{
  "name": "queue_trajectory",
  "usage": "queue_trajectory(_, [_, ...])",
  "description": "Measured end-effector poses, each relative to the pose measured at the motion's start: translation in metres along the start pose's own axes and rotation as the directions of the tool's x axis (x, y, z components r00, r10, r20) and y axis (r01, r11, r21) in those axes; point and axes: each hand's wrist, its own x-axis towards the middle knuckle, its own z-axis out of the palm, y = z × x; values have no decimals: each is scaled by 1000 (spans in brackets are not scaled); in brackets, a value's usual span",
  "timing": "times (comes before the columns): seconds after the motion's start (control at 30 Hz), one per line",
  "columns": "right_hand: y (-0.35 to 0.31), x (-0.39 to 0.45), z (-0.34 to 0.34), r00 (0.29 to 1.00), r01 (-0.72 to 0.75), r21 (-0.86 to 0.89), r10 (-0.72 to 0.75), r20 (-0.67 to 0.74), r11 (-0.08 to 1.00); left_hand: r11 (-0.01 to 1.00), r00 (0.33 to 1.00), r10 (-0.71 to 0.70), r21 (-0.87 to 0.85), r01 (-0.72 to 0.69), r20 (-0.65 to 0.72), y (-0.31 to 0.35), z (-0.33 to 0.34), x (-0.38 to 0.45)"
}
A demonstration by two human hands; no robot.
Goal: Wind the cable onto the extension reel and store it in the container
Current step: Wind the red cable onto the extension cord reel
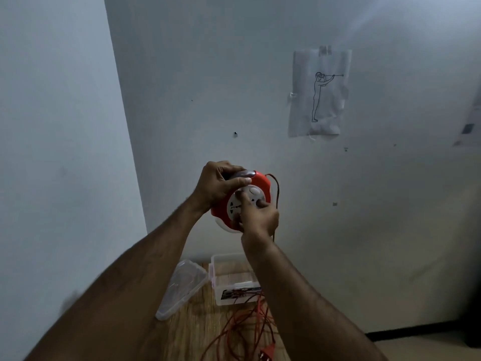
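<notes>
While one container [235, 280] sits below, two hands, left hand [221, 185] and right hand [259, 216], grip one reel [253, 191].

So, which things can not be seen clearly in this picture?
- Head view: the crank on the reel face is covered by the right hand.
- The reel's handle is wrapped by the left hand.
- The red cable and its plug run off the bottom edge, so the loose length is unknown.
- The container floor is partly behind the right forearm.
- The label print on the container is too small.
</notes>
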Motion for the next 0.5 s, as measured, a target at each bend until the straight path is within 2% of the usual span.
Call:
queue_trajectory(0.1, [-9,-3,7,952,-295,233,305,-6,927,1000,1000,11,4,-11,21,-1,-2,-2])
queue_trajectory(0.2, [-16,-5,13,858,-490,465,502,108,737,1000,999,25,4,-25,20,0,-4,-2])
queue_trajectory(0.37, [-35,-8,4,725,-595,745,601,335,302,999,999,28,-23,-28,18,-1,-2,-2])
queue_trajectory(0.43, [-39,-10,0,722,-590,776,576,384,222,999,999,33,-35,-32,11,-1,-2,-2])
queue_trajectory(0.5, [-40,-12,-3,713,-611,764,565,416,208,998,1000,20,-56,-19,12,0,-2,-1])
